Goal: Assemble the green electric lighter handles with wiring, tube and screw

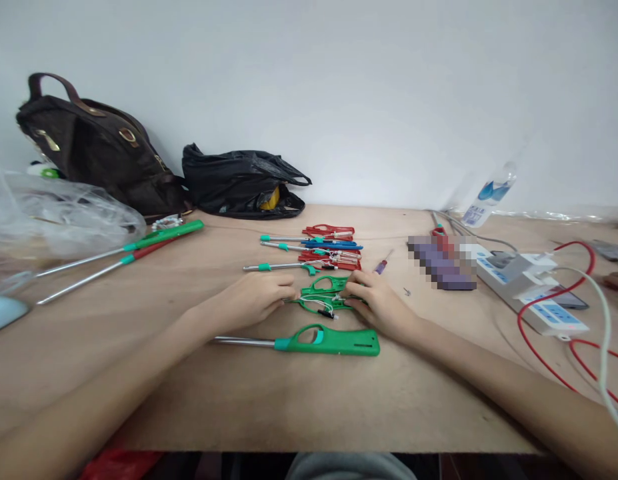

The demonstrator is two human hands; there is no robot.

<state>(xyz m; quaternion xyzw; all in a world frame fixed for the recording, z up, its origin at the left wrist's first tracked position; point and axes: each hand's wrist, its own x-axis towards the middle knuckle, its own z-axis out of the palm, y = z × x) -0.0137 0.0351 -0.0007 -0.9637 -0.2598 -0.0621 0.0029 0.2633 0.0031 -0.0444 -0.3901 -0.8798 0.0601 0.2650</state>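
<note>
1. Nearest the person, just in front of both hands, a finished green plastic long-necked lighter with a steel tube [333, 341] lay flat on the bare brown bench [289, 407].
2. The left hand [259, 298] and the right hand [376, 303] rested on the bench at either end of an open green plastic lighter half-shell with loose white and black wires [323, 304]. Fingertips of each pinched its ends; neither hand was clenched.
3. That shell looked light, thin and somewhat flexible, and its wiring delicate; I judged it best held by the plastic edges, never by the wires.
4. Just beyond the hands lay a row of red, blue and green opened lighter shells with steel tubes [319, 250], and a small red-handled screwdriver [382, 265] beyond the right hand.
5. Well left of the left hand lay two long green and red lighters [139, 250].
6. Far right sat a white power strip [529, 287]; far left a brown leather bag [96, 150].
</note>
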